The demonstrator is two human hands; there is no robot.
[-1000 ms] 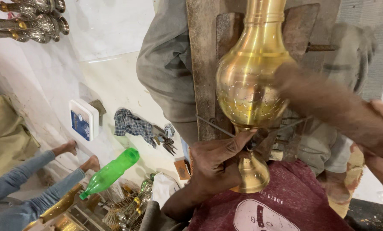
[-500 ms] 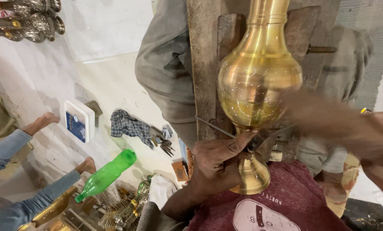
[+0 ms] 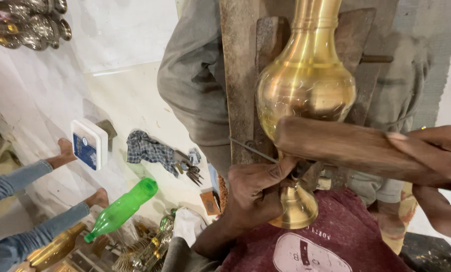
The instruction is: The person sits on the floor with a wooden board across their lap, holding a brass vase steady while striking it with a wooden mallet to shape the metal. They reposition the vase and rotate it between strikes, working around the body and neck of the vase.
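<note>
Pale stone floor as backdrop, workshop clutter at the edges.

Left hand (image 3: pixel 253 189): grip closed, fingers pinched together on thin metal tool (image 3: pixel 250 149), tip set against the narrow waist of brass vase (image 3: pixel 306 90) just above its flared foot. Heel of the hand against the foot.

Right hand (image 3: pixel 429 151): grip clamped round one end of wooden mallet (image 3: pixel 336 146); the far end lies across the lower belly of the vase, over the tool. Cannot tell whether wood and tool head touch.

Vase position: lying lengthwise on wooden plank (image 3: pixel 238 75), neck away from the camera, foot near maroon shirt (image 3: pixel 346 242). Grey cloth (image 3: pixel 195 85) bunched on both sides of the plank.

Risks, as judged:
- Round polished belly on flat wood, so likely to roll under a blow off its centre line.
- Thin tool on curved brass could skid and score the surface.
- Left fingers close to the mallet's path, so a glancing stroke could catch them.

Surroundings: checked cloth (image 3: pixel 144 147) and small hand tools (image 3: pixel 190 168) on the floor left of the plank; green plastic bottle (image 3: pixel 122 209) lying tilted nearer the camera; white and blue box (image 3: pixel 89 143) beside it. Another person's bare foot (image 3: pixel 66 151) and denim legs at far left. Silver-toned vessels (image 3: pixel 28 25) top left; brass pieces (image 3: pixel 54 249) bottom left.
</note>
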